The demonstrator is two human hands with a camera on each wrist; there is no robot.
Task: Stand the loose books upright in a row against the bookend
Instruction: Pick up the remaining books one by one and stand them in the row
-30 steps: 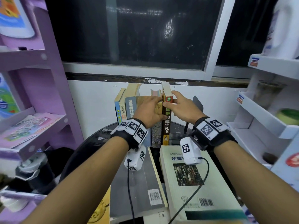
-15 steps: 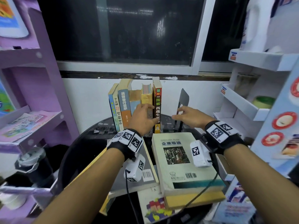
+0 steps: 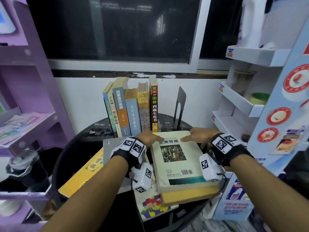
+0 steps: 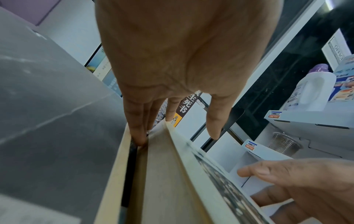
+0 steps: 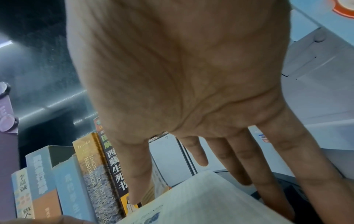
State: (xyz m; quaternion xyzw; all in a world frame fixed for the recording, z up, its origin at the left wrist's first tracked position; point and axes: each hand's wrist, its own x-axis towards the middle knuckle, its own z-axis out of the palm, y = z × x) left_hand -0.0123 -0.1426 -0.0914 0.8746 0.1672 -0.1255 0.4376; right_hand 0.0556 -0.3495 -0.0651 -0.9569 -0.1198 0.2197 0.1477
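Several books (image 3: 132, 108) stand upright in a row at the back of the round black table (image 3: 70, 156); the black-spined one (image 3: 153, 106) ends the row on the right. The black metal bookend (image 3: 180, 101) stands apart to its right, with a gap between. A thick pale-green book (image 3: 175, 158) lies flat on top of a stack. My left hand (image 3: 147, 138) is at its far left corner, fingers (image 4: 136, 128) straight down in the slot beside the grey book (image 4: 47, 106). My right hand (image 3: 199, 135) is at the far right corner, straight fingers (image 5: 268, 174) reaching past the edge.
Under the pale book lies a yellow-edged book (image 3: 187, 196) and a colourful cover (image 3: 153, 205). A grey book (image 3: 113, 146) and a yellow one (image 3: 83, 171) lie to the left. A purple shelf (image 3: 25, 123) stands left, white shelves (image 3: 242, 101) close on the right.
Both hands have left the upright row and come back and down to the far corners of the flat pale-green book. The row stands by itself.
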